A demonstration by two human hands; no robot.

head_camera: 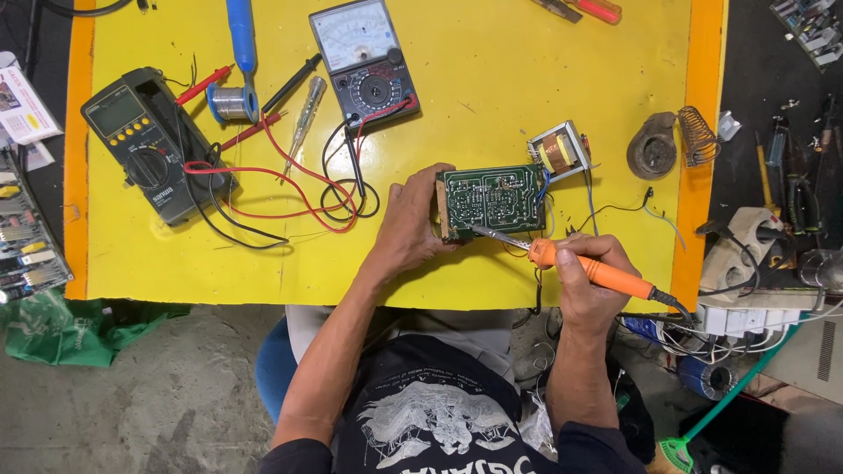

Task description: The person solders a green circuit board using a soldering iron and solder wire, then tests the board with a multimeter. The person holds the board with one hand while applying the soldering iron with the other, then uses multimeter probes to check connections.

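Note:
My left hand grips the left edge of a green circuit board that lies solder side up on the yellow table. An orange soldering iron is held in my right hand, and its metal tip rests on the board's lower left area. A small transformer hangs off the board's upper right corner by thin wires.
A dark digital multimeter with red and black leads lies at the left. An analog meter and a solder spool sit at the back. A soldering iron stand is at the right edge, with tools and a power strip beyond.

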